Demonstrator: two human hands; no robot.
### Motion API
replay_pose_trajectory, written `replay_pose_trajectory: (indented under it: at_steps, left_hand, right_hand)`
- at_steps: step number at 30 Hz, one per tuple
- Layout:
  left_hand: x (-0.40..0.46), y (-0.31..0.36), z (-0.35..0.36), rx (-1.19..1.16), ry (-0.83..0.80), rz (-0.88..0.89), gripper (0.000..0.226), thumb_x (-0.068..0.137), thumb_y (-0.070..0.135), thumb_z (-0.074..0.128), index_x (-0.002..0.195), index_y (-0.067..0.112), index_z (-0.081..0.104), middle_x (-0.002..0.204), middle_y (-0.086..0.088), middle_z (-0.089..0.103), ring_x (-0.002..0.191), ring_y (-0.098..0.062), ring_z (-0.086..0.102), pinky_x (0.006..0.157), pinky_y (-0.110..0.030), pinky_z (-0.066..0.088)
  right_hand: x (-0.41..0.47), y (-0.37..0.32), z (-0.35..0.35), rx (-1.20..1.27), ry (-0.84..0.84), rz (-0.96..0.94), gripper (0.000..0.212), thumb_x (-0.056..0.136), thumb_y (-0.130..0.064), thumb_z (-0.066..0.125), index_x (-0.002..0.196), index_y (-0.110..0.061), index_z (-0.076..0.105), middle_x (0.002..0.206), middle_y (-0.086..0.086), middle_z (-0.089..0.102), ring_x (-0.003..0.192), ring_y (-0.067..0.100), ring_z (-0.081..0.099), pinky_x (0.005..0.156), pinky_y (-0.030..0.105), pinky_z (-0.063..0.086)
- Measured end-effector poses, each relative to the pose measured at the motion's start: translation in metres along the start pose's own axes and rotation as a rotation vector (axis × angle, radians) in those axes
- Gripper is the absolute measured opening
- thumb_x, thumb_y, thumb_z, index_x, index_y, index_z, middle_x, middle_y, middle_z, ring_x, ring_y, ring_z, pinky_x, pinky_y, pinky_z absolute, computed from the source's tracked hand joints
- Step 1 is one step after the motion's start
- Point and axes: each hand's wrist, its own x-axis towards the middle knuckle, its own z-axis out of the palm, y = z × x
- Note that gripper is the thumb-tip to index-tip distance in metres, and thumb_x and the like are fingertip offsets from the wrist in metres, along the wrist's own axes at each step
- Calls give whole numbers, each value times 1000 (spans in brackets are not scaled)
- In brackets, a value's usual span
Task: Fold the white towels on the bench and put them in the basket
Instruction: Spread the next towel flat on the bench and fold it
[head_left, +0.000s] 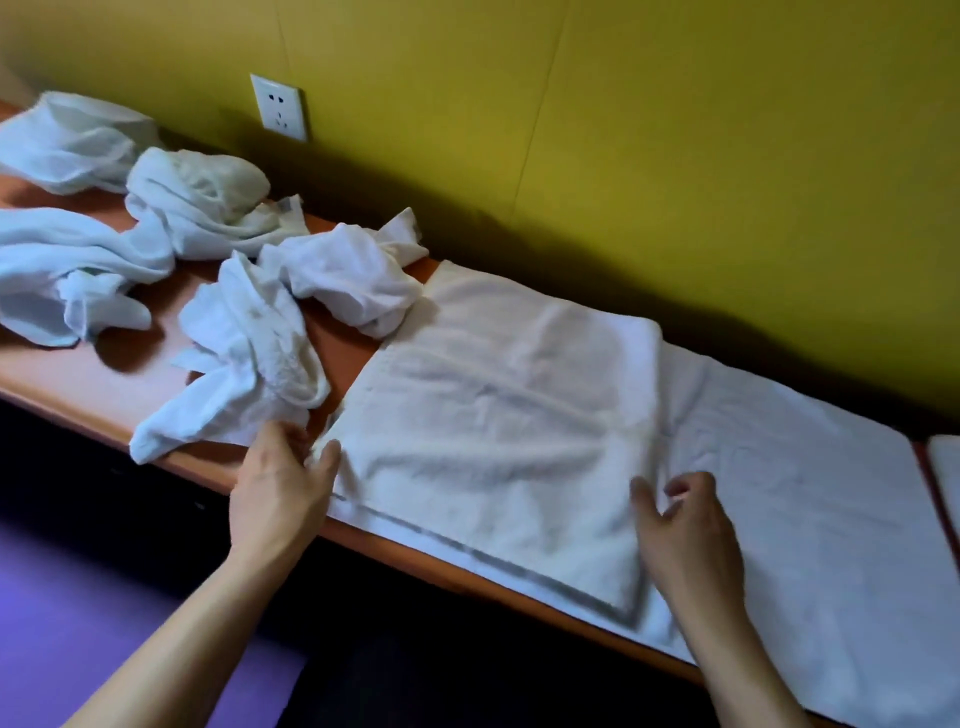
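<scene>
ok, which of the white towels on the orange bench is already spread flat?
The white towel between the left hand and the right hand, one half doubled over. The towels further left on the orange bench lie crumpled.

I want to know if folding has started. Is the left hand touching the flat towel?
Touching. The head view shows the left hand with its fingertips on the near left corner of the flat towel.
</scene>
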Motion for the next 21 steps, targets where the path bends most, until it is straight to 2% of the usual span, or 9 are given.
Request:
replay_pose_trajectory:
  at_steps: [3,5,8,11,13,15,17,19,21]
  left_hand:
    - [8,8,1,67,-93,-32,53,84,43,74,115,3,57,113,-20,65,112,-40,58,88,-45,44]
    - [10,13,0,83,-127,-14,41,85,41,71,102,5,65,102,-18,69,105,-40,61,82,-44,45]
    - [8,18,-3,96,-110,45,27,90,36,63,84,10,62,89,-18,68,94,-42,62,76,-44,45]
    - [1,32,-10,64,-81,73,27,97,35,56,97,8,57,98,-20,66,99,-43,60,76,-43,40]
    - [-8,44,-15,-35,-82,52,28,99,37,52,101,9,56,96,-16,69,98,-41,63,76,-42,41]
    - [-22,57,-24,-147,-100,18,28,98,39,49,95,12,55,76,-11,73,82,-33,70,78,-45,51]
    - [-38,67,-35,-247,-113,-20,26,98,38,50,95,13,57,62,-8,71,61,-27,71,70,-43,57]
    - [-60,73,-50,-308,-107,-29,25,98,34,54,95,9,60,60,-8,70,51,-21,70,60,-37,56]
    - [-82,71,-62,-338,-107,-44,25,95,33,58,92,8,63,59,-7,71,50,-19,70,64,-38,58]
  right_hand:
    - [-29,31,8,-61,-166,109,45,88,-65,52,79,-21,54,88,6,64,93,33,62,79,38,48]
    - [-40,35,17,18,-191,70,41,89,-57,57,74,-19,54,83,4,62,86,31,60,78,38,49]
    - [-46,27,20,158,-150,58,28,95,-39,59,82,-15,55,81,0,58,89,34,61,71,35,42]
    - [-43,18,5,290,-62,61,27,100,-35,53,94,-9,52,83,5,57,89,36,60,69,36,36]
    - [-40,17,-10,351,3,51,26,102,-35,50,96,-9,49,84,6,58,87,36,60,69,38,38]
    - [-39,17,-28,427,63,34,23,101,-35,53,96,-12,51,84,6,64,81,33,66,66,36,43]
    - [-43,18,-47,521,93,20,19,100,-33,56,96,-14,54,83,2,68,59,22,70,55,29,49]
    - [-52,21,-66,569,125,-6,17,98,-30,61,97,-13,57,81,-1,68,46,14,65,46,20,48]
    - [-65,28,-82,612,163,-12,16,96,-28,65,97,-13,58,78,0,70,45,13,63,44,23,50]
